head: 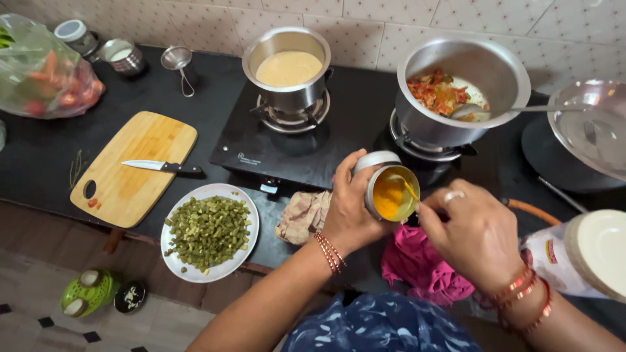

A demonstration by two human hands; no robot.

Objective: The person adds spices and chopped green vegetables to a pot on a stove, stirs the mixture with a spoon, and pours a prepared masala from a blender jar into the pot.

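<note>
From the head camera, looking down over the counter: the left hand (349, 205) is wrapped around a small round steel tin (390, 190), tipped toward the person so its mouth shows, and held in the air just in front of the black two-burner stove (352, 130). The right hand (473, 231) is closed in a pinch on a small yellow spoon (409, 189), whose bowl is down in the tin. The step in hand looks to me like scooping spice out of the tin.

The tin is nearly filled with a bright orange-yellow powder (turmeric, by the colour), heaped against the lower wall. The spoon's handle is thin and the same yellow, so its tip is hard to pick out against the powder.

Lifting the spoon out would call for a level, steady wrist, since loose powder slides off a small bowl easily.

Behind the hands, the right burner carries a wide steel pot (463, 85) with chopped tomato and a ladle resting in it; the left burner holds a smaller pot of pale liquid (288, 68). To the left sit a white plate of chopped green vegetables (208, 231) and a wooden cutting board (134, 166) with a knife (163, 167) lying on it. A pink cloth (424, 264) lies crumpled below the tin.
</note>
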